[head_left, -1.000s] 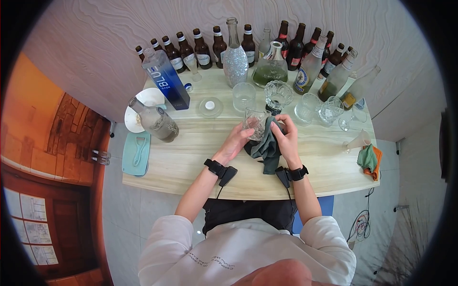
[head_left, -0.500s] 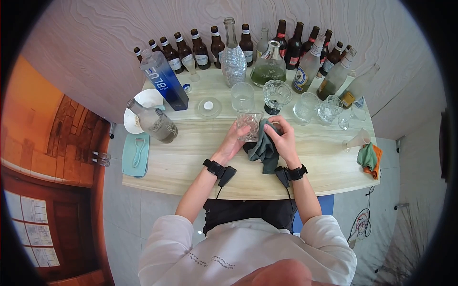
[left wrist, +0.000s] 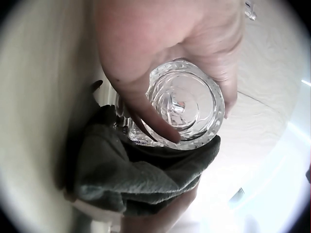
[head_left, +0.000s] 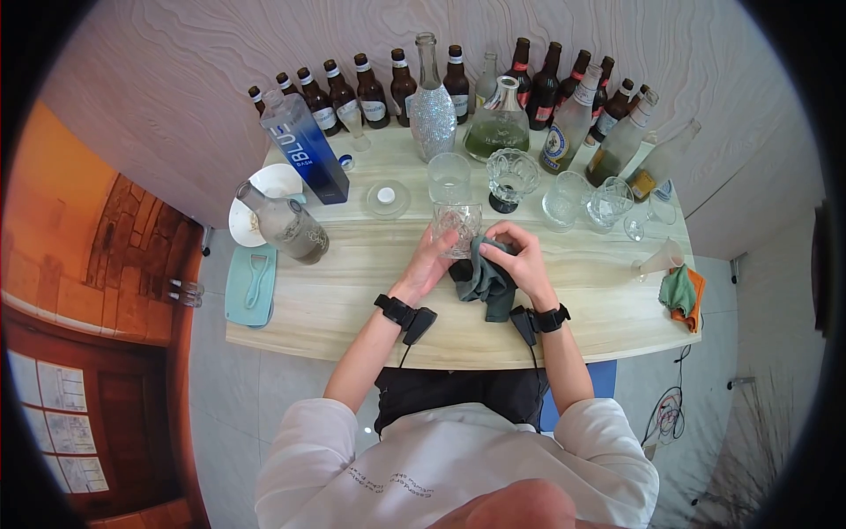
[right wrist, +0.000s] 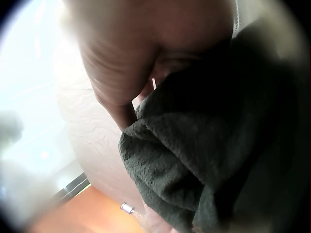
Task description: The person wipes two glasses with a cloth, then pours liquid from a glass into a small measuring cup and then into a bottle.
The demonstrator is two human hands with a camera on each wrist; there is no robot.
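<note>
My left hand (head_left: 426,267) grips a clear cut-glass tumbler (head_left: 458,219) above the middle of the table. In the left wrist view its thumb lies across the thick round end of the tumbler (left wrist: 216,99), with the fingers around the far side. My right hand (head_left: 522,263) pinches a dark grey-green cloth (head_left: 486,282) right beside the glass, and the cloth's lower part hangs down in folds. The cloth (right wrist: 165,160) fills much of the right wrist view and hides that hand's fingertips.
Beyond the hands stand a glass tumbler (head_left: 449,179) and a footed glass bowl (head_left: 513,176), with more glasses (head_left: 564,203) to the right. Bottles line the back, including a sparkly one (head_left: 434,123). A grey bottle (head_left: 295,234) stands left; folded cloths (head_left: 683,300) lie right.
The left hand has brought the tumbler a little to the left and stood it more upright. The right hand and cloth have shifted slightly left and lower against the glass.
</note>
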